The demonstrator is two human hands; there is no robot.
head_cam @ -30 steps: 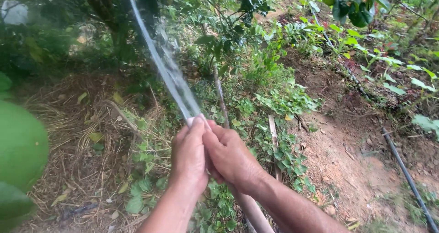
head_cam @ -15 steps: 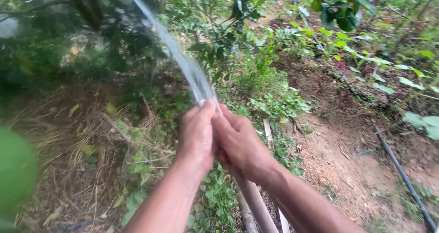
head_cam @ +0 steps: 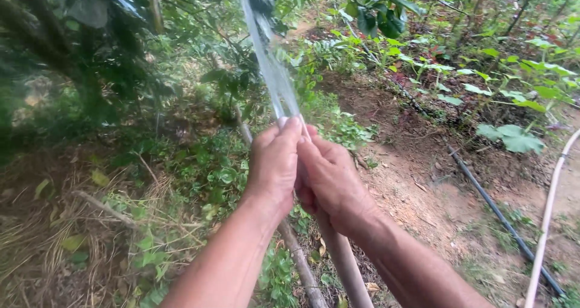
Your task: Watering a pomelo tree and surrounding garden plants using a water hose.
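**Hose nozzle pinched, jet raised toward tree**

Shifted since half a second ago: both hands sit slightly higher and further right in view, and the water jet (head_cam: 269,60) now climbs more steeply toward the upper edge

Item: pale hose (head_cam: 344,262), running up from the lower edge into the hands; its mouth is hidden under the thumbs, centre of view

Left hand (head_cam: 275,163): fingers clenched round the hose end, thumb over the outlet

Right hand (head_cam: 329,181): fingers closed on the hose just behind, touching the left hand

Risk, as a judgement: a wet thumb slipping could let the jet collapse or spray back

Surrounds: low green groundcover (head_cam: 211,175), bare soil (head_cam: 435,193), a black pipe (head_cam: 495,208), a second pale hose (head_cam: 547,217) at right
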